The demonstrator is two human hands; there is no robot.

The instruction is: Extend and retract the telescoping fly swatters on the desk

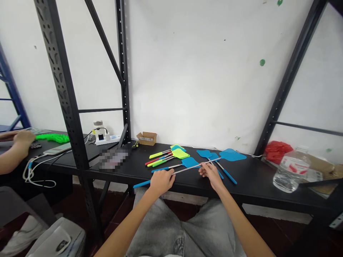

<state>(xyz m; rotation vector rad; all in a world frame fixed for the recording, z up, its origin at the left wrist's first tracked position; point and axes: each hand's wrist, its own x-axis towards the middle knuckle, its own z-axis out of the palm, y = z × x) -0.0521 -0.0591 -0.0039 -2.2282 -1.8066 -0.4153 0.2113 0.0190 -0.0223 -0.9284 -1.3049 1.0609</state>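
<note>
A blue fly swatter [232,154] with a long metal rod lies slantwise across the front of the black table, its head up to the right. My left hand [161,181] is closed around it where the blue handle meets the rod. Farther up the rod, my right hand [210,174] pinches the metal between thumb and fingers. Just beyond my hands are several other swatters: a blue one [189,162], two more blue ones crossing behind my right hand, and a pile with yellow-green heads [180,153] and yellow, red, green and blue handles.
A small open cardboard box [147,138] stands by the wall. Left are a power strip [108,140], a rack post [63,85] and another person's hand [24,139] near a bright green item [53,138]. A large water bottle [291,171] and red plastic bag [278,150] sit right.
</note>
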